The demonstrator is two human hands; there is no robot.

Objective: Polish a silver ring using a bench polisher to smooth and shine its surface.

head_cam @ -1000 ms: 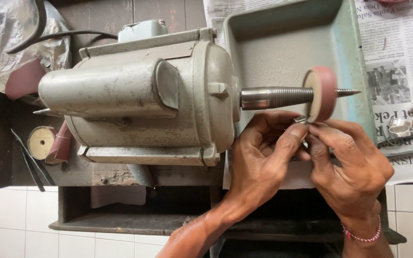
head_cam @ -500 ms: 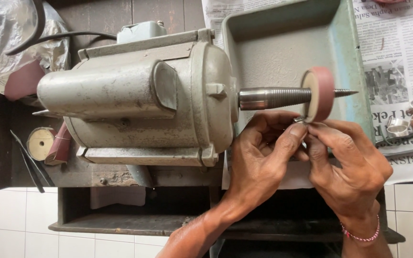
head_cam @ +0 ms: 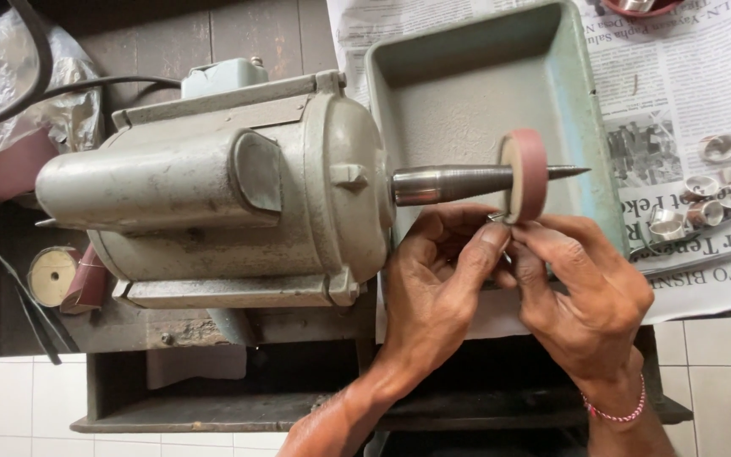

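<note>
Presently both hands, left hand (head_cam: 433, 292) and right hand (head_cam: 590, 296), pinch a small metal piece (head_cam: 497, 218), grips closed on it, against the near edge of the pink abrasive wheel (head_cam: 526, 175) on the grey motor's tapered spindle (head_cam: 458, 180). Judged: polishing underway; steady pressure needed.

Dark wooden bench (head_cam: 239, 34), plank top far, white tiled floor (head_cam: 19, 406) near left and right, spread newspaper (head_cam: 695, 76) far right, even daylight
</note>
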